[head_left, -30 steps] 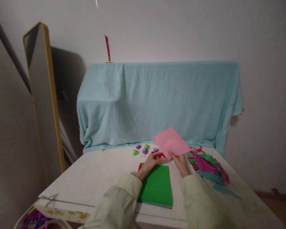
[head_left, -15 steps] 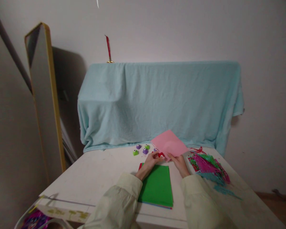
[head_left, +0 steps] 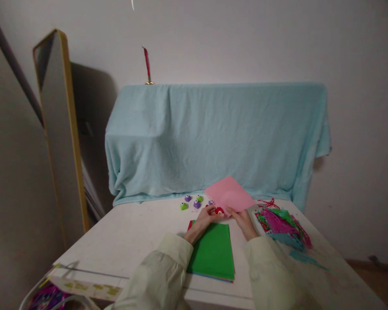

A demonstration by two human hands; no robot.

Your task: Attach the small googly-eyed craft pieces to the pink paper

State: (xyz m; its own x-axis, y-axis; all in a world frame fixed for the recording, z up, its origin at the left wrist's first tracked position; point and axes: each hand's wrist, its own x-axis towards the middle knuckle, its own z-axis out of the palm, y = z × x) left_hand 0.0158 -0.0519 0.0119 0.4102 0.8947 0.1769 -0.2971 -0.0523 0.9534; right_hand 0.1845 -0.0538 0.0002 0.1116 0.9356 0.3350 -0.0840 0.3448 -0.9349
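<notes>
My right hand [head_left: 244,222] pinches the near edge of a pink paper sheet [head_left: 229,194] held tilted up over the white table [head_left: 126,234]. My left hand [head_left: 203,223] rests on a small red punch [head_left: 218,210] at the sheet's lower left edge; the sheet's edge sits at the punch. Under my left wrist lies a stack of coloured paper with a green sheet [head_left: 213,252] on top. Several small purple and green punches [head_left: 192,201] stand just beyond my left hand.
A heap of cut pink, green and teal paper pieces [head_left: 283,226] lies at the right of the table. A light blue cloth [head_left: 213,137] drapes over something behind the table. A gold-framed mirror [head_left: 60,129] leans at the left. A bin [head_left: 56,292] sits at the near left.
The pink sheet has shifted slightly left and lower, and my right hand moved a little left with it. My left hand stays on the red punch.
</notes>
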